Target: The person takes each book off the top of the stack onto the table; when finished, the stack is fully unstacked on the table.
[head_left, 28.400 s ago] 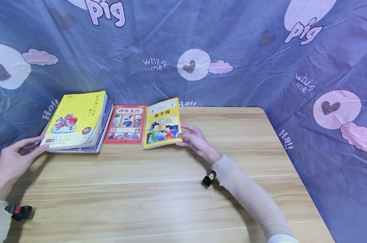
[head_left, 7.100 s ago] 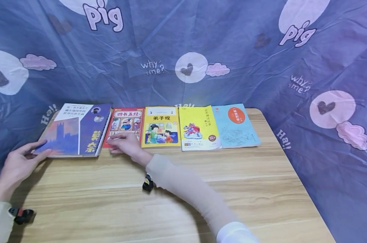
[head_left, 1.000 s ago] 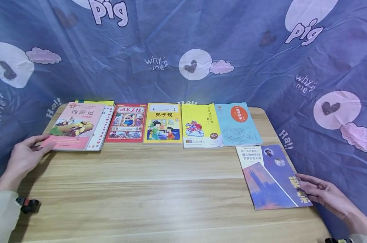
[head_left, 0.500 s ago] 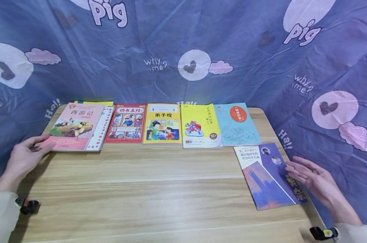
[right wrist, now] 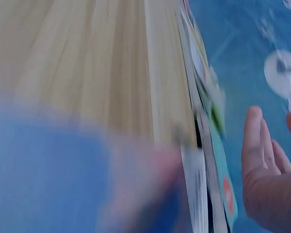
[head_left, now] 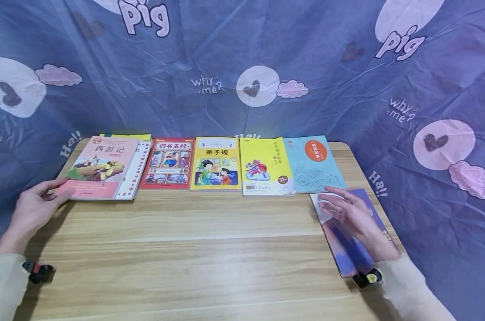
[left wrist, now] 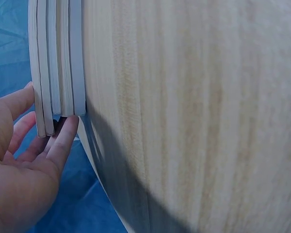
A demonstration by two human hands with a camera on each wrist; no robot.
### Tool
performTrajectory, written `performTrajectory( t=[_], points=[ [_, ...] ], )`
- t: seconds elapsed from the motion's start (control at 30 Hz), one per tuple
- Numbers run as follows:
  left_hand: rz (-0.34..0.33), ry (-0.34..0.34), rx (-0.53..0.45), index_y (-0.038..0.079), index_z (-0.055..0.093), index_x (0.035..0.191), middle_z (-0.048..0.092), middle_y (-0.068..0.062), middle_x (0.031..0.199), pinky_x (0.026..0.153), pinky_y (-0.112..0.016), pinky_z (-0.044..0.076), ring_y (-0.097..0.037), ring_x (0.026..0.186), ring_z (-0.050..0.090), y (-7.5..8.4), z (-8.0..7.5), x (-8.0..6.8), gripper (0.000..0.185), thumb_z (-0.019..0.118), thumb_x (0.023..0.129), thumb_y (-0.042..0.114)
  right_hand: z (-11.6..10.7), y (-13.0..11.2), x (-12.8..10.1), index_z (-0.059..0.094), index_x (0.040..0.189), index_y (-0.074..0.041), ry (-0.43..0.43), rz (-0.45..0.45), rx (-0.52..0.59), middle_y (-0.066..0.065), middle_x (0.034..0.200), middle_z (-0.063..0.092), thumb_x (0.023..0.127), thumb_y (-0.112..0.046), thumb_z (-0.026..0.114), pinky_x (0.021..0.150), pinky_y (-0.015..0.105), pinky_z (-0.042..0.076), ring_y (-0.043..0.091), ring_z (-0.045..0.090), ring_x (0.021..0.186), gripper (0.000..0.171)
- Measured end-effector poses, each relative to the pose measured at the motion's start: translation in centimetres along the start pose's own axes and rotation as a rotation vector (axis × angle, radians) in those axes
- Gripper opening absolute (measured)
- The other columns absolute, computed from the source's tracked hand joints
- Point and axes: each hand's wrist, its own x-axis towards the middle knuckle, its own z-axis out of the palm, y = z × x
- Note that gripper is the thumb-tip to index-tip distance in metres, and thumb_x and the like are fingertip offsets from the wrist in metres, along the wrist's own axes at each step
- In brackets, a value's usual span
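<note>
My left hand (head_left: 37, 207) is at the near left corner of a book stack, thumb at the pink top book (head_left: 99, 171) and fingers at the lower edges. The left wrist view shows several page blocks (left wrist: 58, 53) side on, with the thumb and a fingertip at opposite faces of the stack. My right hand (head_left: 352, 216), fingers apart and holding nothing, is over the purple book (head_left: 338, 249), hiding part of its cover. That book lies at the right table edge, below the light blue book (head_left: 312, 171). In the right wrist view, my right hand (right wrist: 271, 179) shows free fingers.
A row along the back holds a red book (head_left: 166, 171), a yellow-and-white book (head_left: 215, 171) and a bright yellow book (head_left: 264, 171). Bare wood table (head_left: 202, 258) stretches in front. A blue printed cloth (head_left: 178, 53) hangs behind and to the right.
Over the last second my right hand let go of the purple book's right edge and moved left above it. Earlier, the purple book lay on the left stack. My left hand stayed put.
</note>
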Motion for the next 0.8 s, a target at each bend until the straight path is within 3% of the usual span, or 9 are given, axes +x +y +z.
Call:
performTrajectory(
  t=[0.07, 0.13, 0.17, 0.37, 0.47, 0.57, 0.67, 0.8],
  points=[
    [-0.002, -0.002, -0.003, -0.001, 0.045, 0.157, 0.046, -0.036, 0.157, 0.063, -0.014, 0.032, -0.039, 0.113, 0.063, 0.0, 0.1, 0.0, 0.069, 0.057, 0.107, 0.045, 1.5, 0.7, 1.3, 0.069, 0.132, -0.011, 0.025, 0.018, -0.012, 0.007, 0.116, 0.082, 0.11, 0.0, 0.048, 0.093, 0.034, 0.064, 0.02, 0.08, 0.103, 0.032],
    [-0.006, -0.008, -0.012, -0.001, 0.043, 0.158, 0.043, -0.036, 0.158, 0.063, -0.015, 0.032, -0.045, 0.123, 0.06, 0.0, 0.1, 0.1, 0.071, 0.056, 0.107, 0.047, 3.2, 1.4, 2.5, 0.067, 0.134, -0.01, 0.07, 0.048, -0.048, 0.004, 0.112, 0.083, 0.109, -0.002, 0.052, 0.091, 0.033, 0.064, 0.019, 0.08, 0.101, 0.03],
    [-0.009, -0.01, -0.013, -0.001, 0.043, 0.158, 0.042, -0.036, 0.159, 0.064, -0.016, 0.031, -0.056, 0.13, 0.051, 0.0, 0.2, 0.1, 0.071, 0.055, 0.107, 0.047, 4.0, 1.8, 3.1, 0.065, 0.137, -0.008, 0.091, 0.064, -0.073, 0.002, 0.11, 0.083, 0.108, -0.003, 0.055, 0.091, 0.033, 0.065, 0.018, 0.08, 0.1, 0.031],
    [-0.003, -0.002, -0.007, -0.001, 0.044, 0.157, 0.044, -0.036, 0.159, 0.063, -0.015, 0.032, -0.053, 0.124, 0.054, 0.2, 0.2, 0.2, 0.069, 0.057, 0.107, 0.044, 9.1, 3.9, 6.6, 0.042, 0.156, 0.006, 0.141, 0.126, -0.209, -0.004, 0.103, 0.083, 0.105, -0.008, 0.063, 0.09, 0.035, 0.065, 0.015, 0.08, 0.096, 0.057],
    [-0.008, -0.005, -0.005, -0.001, 0.043, 0.158, 0.042, -0.036, 0.159, 0.064, -0.015, 0.031, -0.054, 0.128, 0.053, 0.3, 0.2, 0.2, 0.068, 0.057, 0.108, 0.043, 11.8, 4.8, 8.0, 0.045, 0.154, 0.004, 0.116, 0.142, -0.261, 0.0, 0.109, 0.082, 0.105, -0.009, 0.063, 0.091, 0.036, 0.065, 0.018, 0.08, 0.099, 0.054],
    [-0.015, -0.004, -0.001, 0.0, 0.043, 0.158, 0.042, -0.035, 0.16, 0.064, -0.015, 0.031, -0.056, 0.13, 0.051, 0.3, 0.1, 0.2, 0.069, 0.057, 0.107, 0.044, 14.7, 5.8, 9.4, 0.051, 0.152, 0.002, 0.074, 0.15, -0.291, 0.013, 0.122, 0.079, 0.103, -0.006, 0.064, 0.091, 0.037, 0.064, 0.024, 0.079, 0.103, 0.051],
    [-0.018, -0.001, 0.001, 0.0, 0.044, 0.157, 0.043, -0.035, 0.159, 0.064, -0.015, 0.031, -0.054, 0.127, 0.053, 0.2, 0.0, 0.1, 0.069, 0.057, 0.107, 0.045, 17.7, 6.9, 10.9, 0.054, 0.149, 0.002, 0.016, 0.156, -0.288, 0.025, 0.132, 0.072, 0.101, -0.004, 0.066, 0.091, 0.038, 0.065, 0.028, 0.079, 0.105, 0.05],
    [-0.013, -0.001, -0.004, 0.0, 0.044, 0.157, 0.045, -0.034, 0.159, 0.065, -0.015, 0.03, -0.053, 0.126, 0.053, -0.1, 0.1, 0.1, 0.071, 0.057, 0.106, 0.048, 21.4, 8.3, 12.8, 0.057, 0.146, 0.002, -0.042, 0.166, -0.26, 0.028, 0.132, 0.07, 0.1, -0.005, 0.069, 0.088, 0.035, 0.065, 0.025, 0.079, 0.1, 0.048]
  ],
)
